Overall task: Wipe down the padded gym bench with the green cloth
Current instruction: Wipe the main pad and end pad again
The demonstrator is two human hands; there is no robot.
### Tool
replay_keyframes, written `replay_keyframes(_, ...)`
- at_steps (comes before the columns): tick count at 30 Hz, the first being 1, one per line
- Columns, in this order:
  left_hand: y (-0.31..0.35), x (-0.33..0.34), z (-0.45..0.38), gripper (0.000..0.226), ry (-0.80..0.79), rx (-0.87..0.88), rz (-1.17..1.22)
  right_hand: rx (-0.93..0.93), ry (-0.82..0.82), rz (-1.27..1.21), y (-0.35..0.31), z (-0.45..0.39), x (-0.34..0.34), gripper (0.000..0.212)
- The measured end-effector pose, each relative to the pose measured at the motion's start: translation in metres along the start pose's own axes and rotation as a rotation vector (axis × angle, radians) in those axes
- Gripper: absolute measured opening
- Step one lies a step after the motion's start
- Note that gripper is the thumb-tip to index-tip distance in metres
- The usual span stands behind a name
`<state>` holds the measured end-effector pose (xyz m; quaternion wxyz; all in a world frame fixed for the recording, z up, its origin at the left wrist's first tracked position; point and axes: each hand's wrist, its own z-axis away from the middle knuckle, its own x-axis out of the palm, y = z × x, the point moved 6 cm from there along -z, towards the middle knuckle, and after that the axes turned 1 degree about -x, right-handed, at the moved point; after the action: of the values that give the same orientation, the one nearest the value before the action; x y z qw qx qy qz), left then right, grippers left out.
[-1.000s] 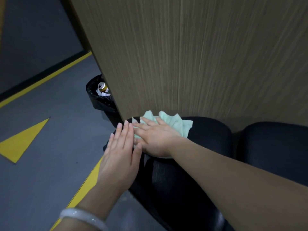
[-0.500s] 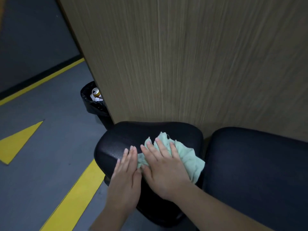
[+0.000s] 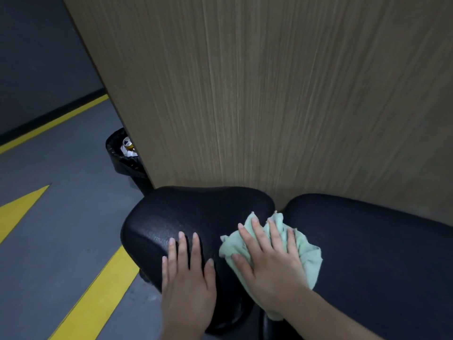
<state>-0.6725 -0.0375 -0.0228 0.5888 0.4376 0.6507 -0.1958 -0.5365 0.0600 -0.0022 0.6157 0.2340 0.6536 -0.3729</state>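
Green cloth (image 3: 304, 251) bunched over gap between bench (image 3: 186, 217) pads, under flat right hand (image 3: 272, 263), fingers straight; left hand (image 3: 187, 278) flat alongside; probably limp, light, best pressed mid-bunch.

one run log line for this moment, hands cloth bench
left hand flat on seat pad | right hand presses green cloth at gap beside long pad | wipe underway

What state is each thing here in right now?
Cloth: crumpled, pressed flat on the bench under the right hand.
Left hand: flat on the small pad, bare.
Bin: open, lined, holding a can.
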Motion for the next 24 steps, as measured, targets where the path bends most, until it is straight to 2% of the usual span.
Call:
replay_keyframes(3, 0.001, 0.001, 0.0, 0.066, 0.032, -0.014, 0.028, -0.023, 0.005, -0.012, -0.014, -0.032, -0.008, 0.067)
replay_keyframes(8, -0.002, 0.002, -0.002, 0.06, 0.086, 0.023, 0.044, -0.054, -0.072, 0.015, -0.026, -0.089, -0.006, 0.057)
replay_keyframes(13, -0.005, 0.003, -0.001, 0.056, 0.093, 0.051, 0.03, -0.407, -0.138, 0.074, -0.042, -0.062, -0.011, 0.07)
replay_keyframes(16, -0.004, 0.001, 0.0, 0.054, 0.107, 0.055, 0.008, -0.494, -0.108, 0.155, -0.035, -0.012, -0.009, 0.065)
replay_keyframes(18, -0.003, -0.002, 0.001, 0.056, 0.113, 0.047, -0.011, -0.422, -0.108, 0.195, -0.018, 0.018, -0.004, 0.059)
replay_keyframes(21, 0.013, -0.002, 0.008, 0.066, 0.078, 0.001, -0.037, -0.293, -0.057, 0.213, 0.018, 0.052, 0.006, 0.061)
replay_keyframes(24, 0.055, 0.003, 0.031, 0.074, 0.0, 0.104, -0.014, -0.11, 0.026, 0.178, 0.058, 0.081, -0.004, 0.061)
